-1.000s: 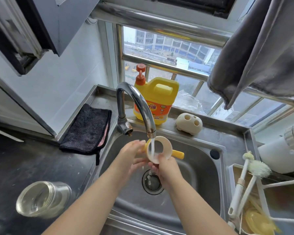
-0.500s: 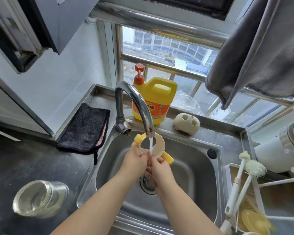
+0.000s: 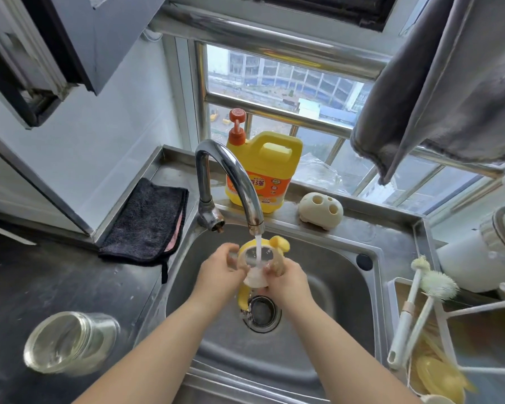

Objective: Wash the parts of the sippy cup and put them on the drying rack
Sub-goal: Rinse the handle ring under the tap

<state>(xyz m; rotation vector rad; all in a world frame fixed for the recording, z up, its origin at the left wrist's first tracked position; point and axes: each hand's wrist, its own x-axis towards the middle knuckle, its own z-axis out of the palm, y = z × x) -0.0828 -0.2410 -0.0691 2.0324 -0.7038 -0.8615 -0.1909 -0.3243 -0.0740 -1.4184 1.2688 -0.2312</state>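
Head view, left hand (image 3: 220, 272), right hand (image 3: 286, 279) gripping handled ring (image 3: 260, 258), seemingly tilted

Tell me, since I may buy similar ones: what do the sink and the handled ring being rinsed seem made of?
The sink looks like brushed stainless steel: grey metal with soft reflections. The handled ring, held by the left hand and right hand, looks like smooth plastic, cream with yellow handles, though silicone cannot be ruled out.

Bright daylight from the window (image 3: 289, 91), glare on steel, wide-angle edge bending, slight motion blur
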